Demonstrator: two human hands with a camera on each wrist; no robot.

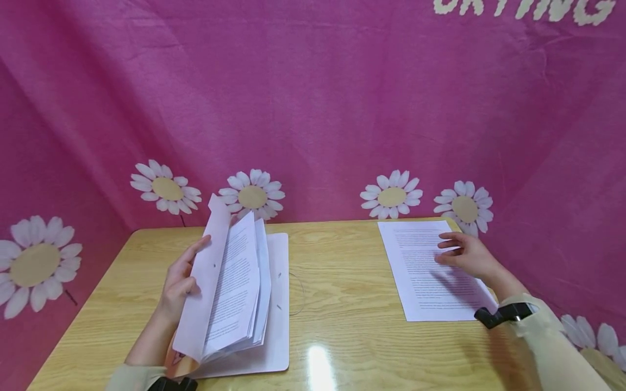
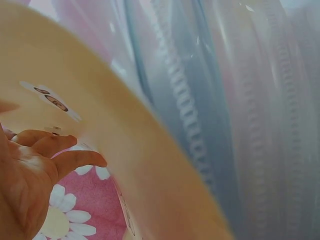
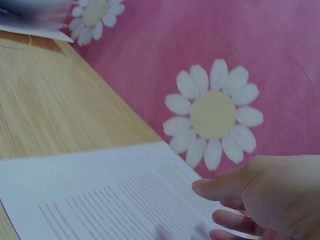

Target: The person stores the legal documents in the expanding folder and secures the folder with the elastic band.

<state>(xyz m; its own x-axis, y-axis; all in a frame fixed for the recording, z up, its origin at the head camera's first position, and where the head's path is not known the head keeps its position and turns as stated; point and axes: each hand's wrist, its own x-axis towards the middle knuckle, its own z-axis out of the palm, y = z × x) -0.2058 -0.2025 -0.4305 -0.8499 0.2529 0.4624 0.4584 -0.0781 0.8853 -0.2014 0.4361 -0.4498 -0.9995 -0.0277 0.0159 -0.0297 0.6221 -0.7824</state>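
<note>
A folder [image 1: 281,336] lies on the left of the table with its cover [image 1: 201,304] raised. Inside stand printed pages [image 1: 235,282], fanned apart. My left hand [image 1: 178,288] holds the raised cover by its left edge. From the left wrist, the cover's orange-tan outer side [image 2: 150,165] carries small cartoon prints, and clear sleeves with punched strips [image 2: 185,100] show beyond it. On the right lies a printed sheet [image 1: 408,271]. Over its right part is my right hand [image 1: 467,255], fingers apart and holding nothing, its shadow falling on the paper.
The wooden table [image 1: 342,271] reaches back to a pink curtain [image 1: 318,108] printed with daisies. A thin, loop-like line [image 1: 304,293] shows beside the folder's right edge. Light glares on the tabletop near the front. Black straps circle both wrists.
</note>
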